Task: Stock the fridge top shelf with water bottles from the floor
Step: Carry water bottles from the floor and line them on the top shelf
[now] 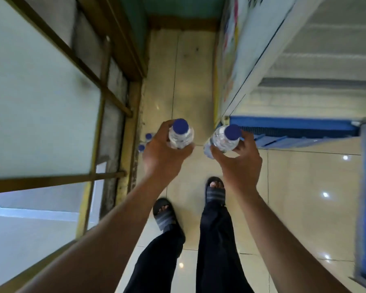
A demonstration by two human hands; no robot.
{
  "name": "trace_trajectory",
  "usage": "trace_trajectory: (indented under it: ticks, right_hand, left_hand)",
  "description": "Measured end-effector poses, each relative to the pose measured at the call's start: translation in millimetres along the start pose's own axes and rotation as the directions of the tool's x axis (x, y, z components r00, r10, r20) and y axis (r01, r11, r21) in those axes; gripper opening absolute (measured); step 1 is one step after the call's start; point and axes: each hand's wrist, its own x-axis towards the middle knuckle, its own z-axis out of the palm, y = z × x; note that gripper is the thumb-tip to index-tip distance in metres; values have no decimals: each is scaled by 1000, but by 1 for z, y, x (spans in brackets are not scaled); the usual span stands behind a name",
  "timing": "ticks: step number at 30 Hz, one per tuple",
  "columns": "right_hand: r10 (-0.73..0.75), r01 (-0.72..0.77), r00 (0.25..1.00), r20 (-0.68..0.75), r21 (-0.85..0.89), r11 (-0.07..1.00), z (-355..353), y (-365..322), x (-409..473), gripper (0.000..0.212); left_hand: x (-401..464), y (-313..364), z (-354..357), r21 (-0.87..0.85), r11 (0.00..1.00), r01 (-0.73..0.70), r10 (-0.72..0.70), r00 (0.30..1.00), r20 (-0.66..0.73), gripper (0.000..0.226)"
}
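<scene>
Above tiled floor (304,187), one water bottle (181,135) within each hand's fingers (167,127).

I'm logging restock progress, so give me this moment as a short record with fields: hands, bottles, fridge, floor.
left hand: left hand grips a blue-capped water bottle, upright
right hand: right hand grips a second blue-capped bottle, tilted
fridge: open fridge to the right; top shelf not in view
floor: more blue bottle caps low by the left wall, on the tiled floor
stance: person standing, in sandals
</scene>
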Motion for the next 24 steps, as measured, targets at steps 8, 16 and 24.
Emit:
trace_trajectory:
  ticks: [8,16,24]
  right_hand:
    - [-186,199,978,-91,176,964,-154,-174,-59,55]
    - [-370,419,902,-223,239,876,-303,-270,-58,51]
    - [-514,597,782,-353,188,779,-438,-325,-22,55]
  left_hand:
    - [-94,196,-116,-99,948,-304,305,952,-5,58]
    - [-162,361,-135,-108,820,-561,550,827,-118,64]
    - [-204,491,-98,-145,706,-693,657,718,-230,59]
